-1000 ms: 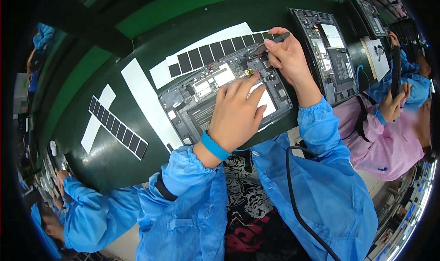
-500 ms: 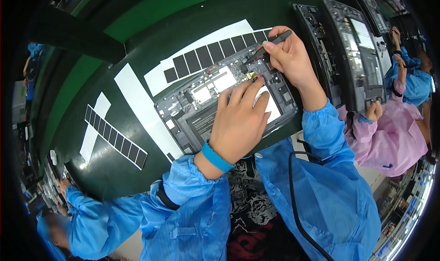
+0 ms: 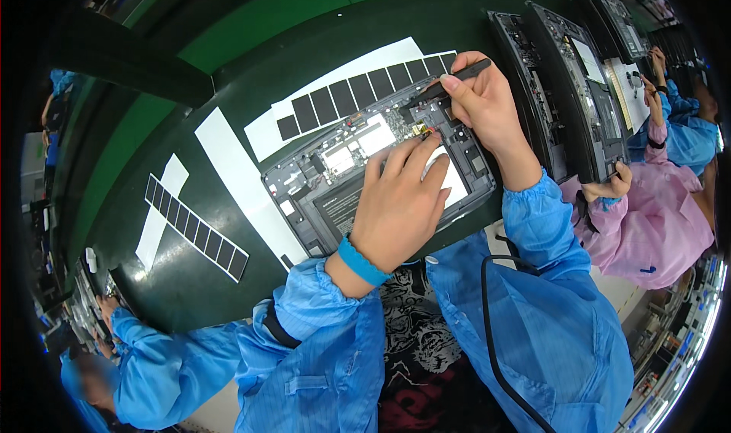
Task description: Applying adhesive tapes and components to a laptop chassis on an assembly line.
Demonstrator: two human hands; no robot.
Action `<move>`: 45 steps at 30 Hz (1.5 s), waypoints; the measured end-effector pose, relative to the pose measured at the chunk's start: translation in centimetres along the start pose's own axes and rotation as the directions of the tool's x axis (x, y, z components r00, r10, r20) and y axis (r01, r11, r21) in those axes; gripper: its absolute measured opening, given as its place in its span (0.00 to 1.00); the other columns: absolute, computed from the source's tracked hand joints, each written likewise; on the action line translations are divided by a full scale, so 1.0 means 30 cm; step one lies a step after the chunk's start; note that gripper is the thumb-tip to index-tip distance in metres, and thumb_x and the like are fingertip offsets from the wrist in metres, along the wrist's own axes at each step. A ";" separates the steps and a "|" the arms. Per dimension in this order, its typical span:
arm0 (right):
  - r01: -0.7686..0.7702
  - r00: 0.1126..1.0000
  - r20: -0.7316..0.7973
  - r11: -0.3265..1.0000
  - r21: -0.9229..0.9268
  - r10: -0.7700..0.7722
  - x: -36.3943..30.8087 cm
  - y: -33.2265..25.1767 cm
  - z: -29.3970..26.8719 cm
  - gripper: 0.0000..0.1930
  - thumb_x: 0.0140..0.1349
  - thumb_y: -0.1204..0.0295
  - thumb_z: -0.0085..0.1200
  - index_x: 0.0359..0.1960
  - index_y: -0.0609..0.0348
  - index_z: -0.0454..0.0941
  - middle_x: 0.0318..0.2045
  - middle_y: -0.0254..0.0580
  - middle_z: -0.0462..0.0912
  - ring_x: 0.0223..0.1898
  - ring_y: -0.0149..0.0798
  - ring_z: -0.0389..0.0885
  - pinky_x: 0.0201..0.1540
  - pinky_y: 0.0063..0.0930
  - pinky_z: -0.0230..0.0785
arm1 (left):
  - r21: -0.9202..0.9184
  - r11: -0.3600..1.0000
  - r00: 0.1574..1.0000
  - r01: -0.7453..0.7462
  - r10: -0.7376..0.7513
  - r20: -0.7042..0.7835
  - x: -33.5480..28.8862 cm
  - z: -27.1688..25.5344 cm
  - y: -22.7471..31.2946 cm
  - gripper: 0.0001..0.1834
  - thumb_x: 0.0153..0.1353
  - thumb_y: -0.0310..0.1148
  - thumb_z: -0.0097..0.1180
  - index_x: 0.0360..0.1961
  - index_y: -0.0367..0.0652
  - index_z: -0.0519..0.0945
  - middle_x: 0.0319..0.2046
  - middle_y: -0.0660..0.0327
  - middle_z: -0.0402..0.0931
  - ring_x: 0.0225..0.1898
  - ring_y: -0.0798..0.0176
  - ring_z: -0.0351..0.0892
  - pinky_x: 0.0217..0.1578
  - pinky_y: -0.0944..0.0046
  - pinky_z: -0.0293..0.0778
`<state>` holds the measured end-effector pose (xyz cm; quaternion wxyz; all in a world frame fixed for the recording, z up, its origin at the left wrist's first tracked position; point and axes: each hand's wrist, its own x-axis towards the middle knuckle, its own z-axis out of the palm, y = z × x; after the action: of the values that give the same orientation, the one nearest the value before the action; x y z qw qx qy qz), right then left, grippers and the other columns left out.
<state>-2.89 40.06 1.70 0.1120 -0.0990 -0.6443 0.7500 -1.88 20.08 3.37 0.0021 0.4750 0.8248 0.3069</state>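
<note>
Two hands on one opened laptop base, so which is closer to that little yellow part?

Left one imo. The left grip is palm down over the middle of the base, fingers loosely spread, tips right by the yellow part. Can't tell if they're pinching anything or just resting

And the right grip?

Pinched on a slim dark tool, up by the far right corner. The tool slants down-left with its tip over the base, so the yellow part lies left of that grip and a bit nearer the body. No clue if the tip is touching anything, too small to see

How's the base lying?

Flat on the dark green tabletop, long axis running from near left to far right, with a strip of black rectangles along its far edge

Looks ok?

Dark grey frame, innards on show, shiny white plates, black battery half hidden by the left grip, plus a pale panel right of those fingers
</note>
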 end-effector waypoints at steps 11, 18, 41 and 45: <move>-0.019 0.999 0.048 0.996 0.092 0.015 0.005 -0.005 -0.019 0.11 0.66 0.77 0.54 0.42 0.65 0.64 0.14 0.29 0.67 0.11 0.19 0.57 0.14 0.18 0.44 | -0.007 1.000 1.000 -0.001 0.001 0.001 0.007 -0.006 -0.001 0.18 0.55 0.33 0.61 0.47 0.40 0.79 0.56 0.57 0.72 0.58 0.54 0.69 0.55 0.54 0.64; 0.001 1.000 0.021 0.995 0.095 -0.003 -0.001 0.004 -0.014 0.11 0.66 0.78 0.54 0.43 0.65 0.63 0.14 0.29 0.67 0.11 0.19 0.57 0.14 0.17 0.44 | -0.011 1.000 1.000 0.004 -0.004 0.007 0.002 -0.008 -0.001 0.18 0.54 0.32 0.61 0.47 0.40 0.79 0.56 0.57 0.72 0.58 0.54 0.69 0.55 0.54 0.64; -0.041 0.999 0.018 0.998 0.040 0.040 0.004 -0.003 -0.001 0.06 0.65 0.80 0.53 0.40 0.66 0.70 0.15 0.28 0.69 0.12 0.19 0.58 0.14 0.17 0.46 | -0.019 1.000 1.000 0.011 -0.011 0.009 0.000 -0.009 -0.002 0.19 0.55 0.31 0.60 0.48 0.41 0.78 0.56 0.57 0.72 0.58 0.55 0.68 0.55 0.54 0.64; -0.034 0.999 0.017 0.999 0.023 0.034 0.003 0.001 0.000 0.05 0.65 0.80 0.53 0.40 0.66 0.70 0.15 0.28 0.69 0.12 0.19 0.58 0.14 0.18 0.45 | -0.020 1.000 1.000 0.010 -0.010 0.008 -0.001 -0.009 -0.003 0.19 0.55 0.31 0.60 0.49 0.41 0.78 0.56 0.58 0.72 0.58 0.55 0.68 0.55 0.54 0.64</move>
<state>-2.99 40.09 1.67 0.0951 -0.1024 -0.6347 0.7600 -2.00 19.89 3.53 0.0118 0.4720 0.8240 0.3134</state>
